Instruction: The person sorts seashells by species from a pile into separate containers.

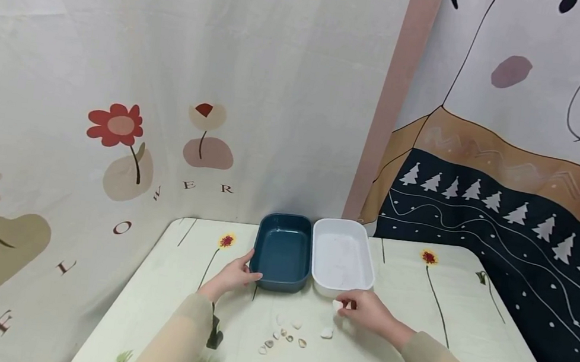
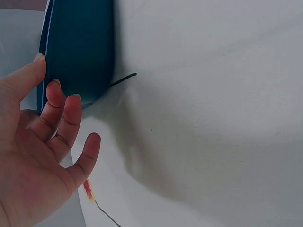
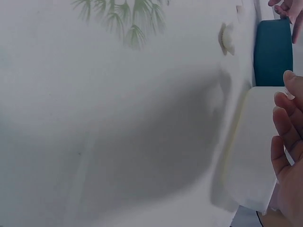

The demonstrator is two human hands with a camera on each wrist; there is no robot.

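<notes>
A dark blue rectangular dish [image 1: 281, 257] stands beside a white one [image 1: 344, 259] at the back of the table. My left hand [image 1: 234, 274] holds the blue dish at its front left corner. In the left wrist view the thumb lies at the rim [image 2: 42, 71] and the fingertips overlap the outer wall. My right hand [image 1: 368, 310], just in front of the white dish, pinches a small white shell [image 1: 337, 306] between thumb and fingertips. A larger white shell [image 1: 326, 333] lies on the table below that hand, and several small brown and pale shells [image 1: 302, 343] lie scattered to its left.
The table [image 1: 146, 308] has a pale cloth printed with flowers. A curtain with flower prints [image 1: 279, 84] hangs right behind the dishes, and a dark cloth printed with trees [image 1: 478, 226] hangs at the right side.
</notes>
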